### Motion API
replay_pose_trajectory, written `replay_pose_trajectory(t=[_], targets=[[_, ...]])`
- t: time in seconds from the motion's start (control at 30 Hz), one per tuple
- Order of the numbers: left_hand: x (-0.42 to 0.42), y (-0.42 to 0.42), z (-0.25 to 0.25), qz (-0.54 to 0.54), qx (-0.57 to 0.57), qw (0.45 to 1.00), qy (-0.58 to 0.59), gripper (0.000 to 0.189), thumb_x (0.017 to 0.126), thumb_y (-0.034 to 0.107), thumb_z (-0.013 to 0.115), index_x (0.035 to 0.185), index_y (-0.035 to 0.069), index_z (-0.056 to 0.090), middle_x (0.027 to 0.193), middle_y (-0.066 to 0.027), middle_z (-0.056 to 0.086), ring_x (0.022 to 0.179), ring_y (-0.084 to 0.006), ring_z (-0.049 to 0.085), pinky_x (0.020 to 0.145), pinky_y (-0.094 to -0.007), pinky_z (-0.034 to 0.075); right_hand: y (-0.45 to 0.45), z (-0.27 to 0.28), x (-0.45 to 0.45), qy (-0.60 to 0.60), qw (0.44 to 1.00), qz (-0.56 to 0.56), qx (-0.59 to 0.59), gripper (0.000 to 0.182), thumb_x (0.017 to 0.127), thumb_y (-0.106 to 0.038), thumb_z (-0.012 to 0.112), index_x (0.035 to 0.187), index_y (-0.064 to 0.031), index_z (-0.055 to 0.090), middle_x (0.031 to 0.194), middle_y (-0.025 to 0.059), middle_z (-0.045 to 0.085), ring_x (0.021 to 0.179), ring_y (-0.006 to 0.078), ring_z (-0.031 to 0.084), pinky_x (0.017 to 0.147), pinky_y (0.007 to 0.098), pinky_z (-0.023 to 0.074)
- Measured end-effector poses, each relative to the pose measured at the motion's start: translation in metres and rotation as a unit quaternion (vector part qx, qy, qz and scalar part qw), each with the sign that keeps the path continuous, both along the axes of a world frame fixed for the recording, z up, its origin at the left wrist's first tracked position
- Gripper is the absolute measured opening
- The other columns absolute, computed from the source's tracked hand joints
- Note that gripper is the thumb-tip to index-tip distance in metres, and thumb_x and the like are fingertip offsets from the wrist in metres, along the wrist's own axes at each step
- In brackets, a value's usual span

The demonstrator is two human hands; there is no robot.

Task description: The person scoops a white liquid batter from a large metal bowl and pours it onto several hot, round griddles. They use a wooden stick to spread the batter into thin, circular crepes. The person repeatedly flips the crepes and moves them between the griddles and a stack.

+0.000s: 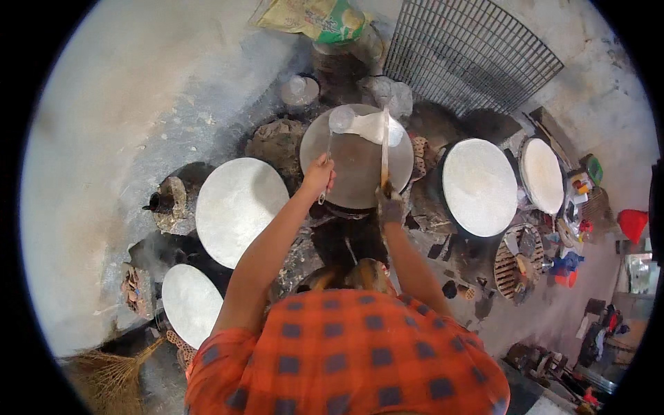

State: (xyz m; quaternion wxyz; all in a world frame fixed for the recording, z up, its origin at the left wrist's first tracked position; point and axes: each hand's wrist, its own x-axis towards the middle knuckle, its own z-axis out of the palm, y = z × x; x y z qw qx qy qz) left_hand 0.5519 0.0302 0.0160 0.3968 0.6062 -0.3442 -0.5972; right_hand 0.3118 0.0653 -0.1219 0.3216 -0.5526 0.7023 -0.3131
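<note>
My left hand (319,179) grips the handle of a ladle, whose round bowl (341,120) is over the far side of a round flat griddle (342,174). White batter (367,127) lies in a patch along that far side, between the ladle and a long flat wooden spreader (385,148). My right hand (390,207), in a dark glove, is closed around the near end of the spreader. The spreader's far end crosses the batter, pointing away from me. Bare griddle surface shows nearer to me.
Round griddles covered in white layers stand at left (238,212), lower left (189,306), right (480,187) and far right (541,175). A metal grate (467,57) leans against the back wall. A straw broom (116,371) lies lower left; a slatted round stand (506,270) is at right.
</note>
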Motion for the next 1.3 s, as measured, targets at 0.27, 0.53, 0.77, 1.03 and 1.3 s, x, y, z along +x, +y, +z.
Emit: replay_pose_trajectory(t=[0.27, 0.53, 0.77, 1.03, 1.3], targets=[[0.045, 0.123, 0.095, 0.059, -0.11, 0.988, 0.093, 0.046, 0.101, 0.019, 0.042, 0.146, 0.014, 0.035, 0.062, 0.0021, 0.043, 0.041, -0.0071, 0.039, 0.037, -0.0218, 0.032, -0.01, -0.021, -0.017, 0.027, 0.995, -0.097, -0.009, 0.063, 0.078, -0.05, 0.068, 0.117, -0.0012, 0.061, 0.104, 0.0129, 0.068, 0.097, 0.0297, 0.064, 0.089, 0.0385, 0.0484], [0.086, 0.223, 0.04, 0.074, -0.039, 0.987, 0.137, 0.044, 0.1, 0.022, 0.041, 0.141, 0.008, 0.037, 0.062, 0.0005, 0.044, 0.038, -0.0098, 0.039, 0.035, -0.0247, 0.032, -0.054, 0.08, -0.048, -0.094, 0.978, 0.098, 0.161, 0.048, 0.084, -0.037, 0.066, 0.116, -0.0014, 0.063, 0.093, 0.008, 0.069, 0.074, 0.0165, 0.065, 0.063, 0.0332, 0.0508], [0.055, 0.269, 0.057, 0.136, 0.015, 0.968, 0.211, 0.043, 0.1, 0.023, 0.041, 0.141, 0.009, 0.036, 0.061, 0.001, 0.038, 0.038, -0.0087, 0.035, 0.035, -0.0244, 0.033, -0.07, -0.007, -0.055, 0.543, 0.779, 0.311, 0.049, 0.05, 0.09, -0.036, 0.055, 0.131, -0.0068, 0.053, 0.116, 0.0185, 0.062, 0.1, 0.0256, 0.063, 0.086, 0.0405, 0.05], [0.009, 0.261, 0.075, 0.177, -0.031, 0.952, 0.246, 0.042, 0.101, 0.023, 0.039, 0.141, 0.011, 0.035, 0.062, 0.0015, 0.037, 0.038, -0.008, 0.034, 0.035, -0.0244, 0.033, -0.083, 0.047, -0.105, 0.028, 0.985, 0.17, 0.01, 0.051, 0.089, -0.045, 0.055, 0.128, -0.013, 0.056, 0.127, 0.0148, 0.058, 0.109, 0.0305, 0.06, 0.09, 0.0424, 0.0474], [-0.05, 0.266, 0.069, 0.251, 0.023, 0.923, 0.292, 0.043, 0.101, 0.028, 0.041, 0.141, 0.011, 0.036, 0.065, 0.0023, 0.039, 0.04, -0.007, 0.035, 0.037, -0.0254, 0.031, -0.129, 0.012, -0.076, 0.363, 0.87, 0.328, -0.067, 0.047, 0.092, -0.042, 0.05, 0.13, -0.0148, 0.055, 0.127, 0.0114, 0.06, 0.097, 0.0274, 0.064, 0.086, 0.0369, 0.0499]])
